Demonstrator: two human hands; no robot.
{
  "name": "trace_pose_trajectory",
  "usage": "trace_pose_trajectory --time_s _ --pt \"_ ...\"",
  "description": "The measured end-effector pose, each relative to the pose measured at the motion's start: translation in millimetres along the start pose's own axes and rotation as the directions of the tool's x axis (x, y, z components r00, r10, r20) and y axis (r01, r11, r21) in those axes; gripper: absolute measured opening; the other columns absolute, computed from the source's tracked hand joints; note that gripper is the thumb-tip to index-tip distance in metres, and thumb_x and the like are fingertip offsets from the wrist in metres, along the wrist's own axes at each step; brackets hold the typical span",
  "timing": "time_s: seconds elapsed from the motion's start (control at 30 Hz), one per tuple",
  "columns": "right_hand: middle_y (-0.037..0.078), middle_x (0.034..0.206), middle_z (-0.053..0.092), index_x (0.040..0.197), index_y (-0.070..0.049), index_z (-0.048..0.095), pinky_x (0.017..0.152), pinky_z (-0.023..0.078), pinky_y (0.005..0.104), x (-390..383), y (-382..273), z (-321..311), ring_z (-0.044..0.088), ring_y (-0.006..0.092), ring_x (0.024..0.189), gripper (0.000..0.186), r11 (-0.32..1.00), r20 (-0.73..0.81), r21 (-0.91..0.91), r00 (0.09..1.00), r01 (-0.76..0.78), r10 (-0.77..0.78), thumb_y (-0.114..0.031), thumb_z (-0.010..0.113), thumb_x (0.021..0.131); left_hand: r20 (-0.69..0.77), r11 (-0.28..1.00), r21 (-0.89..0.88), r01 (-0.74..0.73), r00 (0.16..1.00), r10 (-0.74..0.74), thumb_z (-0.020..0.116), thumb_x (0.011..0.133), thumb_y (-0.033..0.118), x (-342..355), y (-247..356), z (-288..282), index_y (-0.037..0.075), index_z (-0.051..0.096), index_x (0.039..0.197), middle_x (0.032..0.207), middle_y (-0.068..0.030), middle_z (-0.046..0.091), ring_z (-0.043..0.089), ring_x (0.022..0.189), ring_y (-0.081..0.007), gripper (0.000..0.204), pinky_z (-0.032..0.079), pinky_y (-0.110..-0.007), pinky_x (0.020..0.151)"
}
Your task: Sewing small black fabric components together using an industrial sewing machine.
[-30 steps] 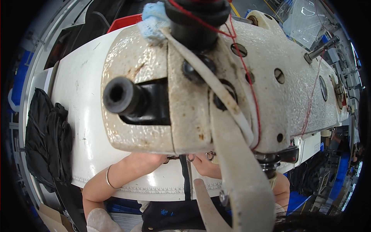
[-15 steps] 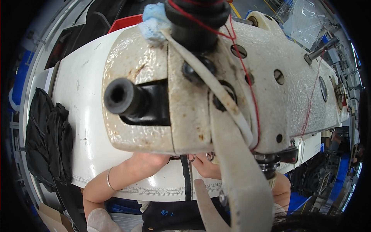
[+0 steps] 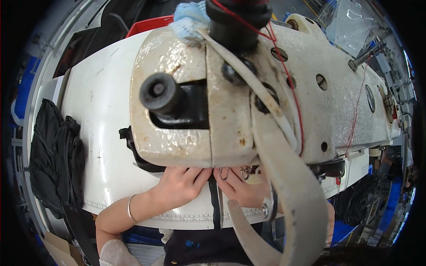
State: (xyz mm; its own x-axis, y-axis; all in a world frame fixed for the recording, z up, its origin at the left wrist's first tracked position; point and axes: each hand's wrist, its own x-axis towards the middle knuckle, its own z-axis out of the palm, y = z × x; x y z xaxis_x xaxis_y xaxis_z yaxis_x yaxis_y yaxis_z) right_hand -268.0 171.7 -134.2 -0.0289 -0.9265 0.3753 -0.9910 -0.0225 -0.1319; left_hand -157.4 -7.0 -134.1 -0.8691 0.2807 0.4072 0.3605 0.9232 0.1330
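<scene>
Head view. I observe a cream-coloured sewing machine (image 3: pixel 173 148) filling the upper centre, its head directly above the working area. The left hand (image 3: pixel 181 185) and the right hand (image 3: pixel 244 191) lie close together just under the near edge of that head, one on each side of a narrow black strip (image 3: pixel 215 201). The fingertips run out of sight beneath the machine, so I cannot tell whether either hand is clamped on the strip or merely resting by it. The strip extends from between the hands down to the near edge of the white desk (image 3: pixel 106 177), crossing a printed ruler scale (image 3: pixel 177 218) there.

A black fabric piece (image 3: pixel 144 165) emerges at the left of the machine head and reaches to just beside the left hand. I note a thin bangle (image 3: pixel 129 208) on the left wrist. A curved cream lever (image 3: pixel 288 186) hangs in the foreground and covers part of the right forearm.

A pale blue cloth (image 3: pixel 188 24) sits atop the machine; red thread (image 3: pixel 290 93) runs down its front. A heap of black fabric (image 3: pixel 55 162) lies at the desk's left edge, well apart from both hands.
</scene>
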Motion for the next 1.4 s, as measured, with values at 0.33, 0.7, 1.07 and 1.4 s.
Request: trace_pose_trajectory --time_s 0.33,0.7,1.07,1.4 --pt "-0.003 0.077 0.059 0.091 -0.014 0.064 0.061 0.046 0.0265 4.5 10.6 15.3 0.058 0.0137 0.067 0.019 0.876 0.056 0.29 0.921 -0.385 0.387 -0.01 0.057 0.074 0.063 0.982 -0.139 0.125 0.991 -0.117 0.061 0.064 0.003 -0.4 -17.2 11.9 0.0 0.066 0.096 0.102 -0.016 0.062 0.061 0.096 -0.0328 0.033 0.049 -0.044 0.084" --pt "0.007 0.101 0.059 0.107 -0.007 0.059 0.08 0.047 0.0331 4.0 20.5 7.2 0.061 0.0209 0.085 0.029 0.861 0.17 0.418 0.956 -0.289 0.238 -0.01 0.057 0.079 0.04 0.983 -0.141 0.114 0.993 -0.11 0.058 0.069 0.004 -5.7 -26.7 30.6 0.0 0.064 0.101 0.102 -0.0151 0.062 0.06 0.096 -0.0327 0.033 0.048 -0.043 0.084" --pt "0.008 0.103 0.061 0.104 -0.006 0.062 0.078 0.053 0.0357 -16.1 23.9 11.1 0.064 0.0218 0.081 0.038 0.966 -0.199 0.213 0.962 -0.146 0.189 -0.007 0.061 0.066 0.192 0.963 -0.102 0.25 0.955 -0.227 0.067 0.067 0.004 12.4 -8.9 -5.1 0.001 0.066 0.086 0.092 -0.0151 0.06 0.059 0.083 -0.0308 0.019 0.047 -0.043 0.071" --pt "0.005 0.079 0.059 0.08 -0.002 0.066 0.071 0.048 0.0308 3.7 31.0 4.7 0.056 0.0211 0.08 0.022 0.956 -0.125 -0.128 0.952 0.263 -0.279 -0.015 0.06 0.064 0.036 0.959 0.038 0.281 0.959 -0.283 0.062 0.062 -0.005 15.8 -7.3 -49.7 0.0 0.056 0.087 0.09 -0.0117 0.051 0.052 0.086 -0.0292 0.026 0.043 -0.038 0.077"
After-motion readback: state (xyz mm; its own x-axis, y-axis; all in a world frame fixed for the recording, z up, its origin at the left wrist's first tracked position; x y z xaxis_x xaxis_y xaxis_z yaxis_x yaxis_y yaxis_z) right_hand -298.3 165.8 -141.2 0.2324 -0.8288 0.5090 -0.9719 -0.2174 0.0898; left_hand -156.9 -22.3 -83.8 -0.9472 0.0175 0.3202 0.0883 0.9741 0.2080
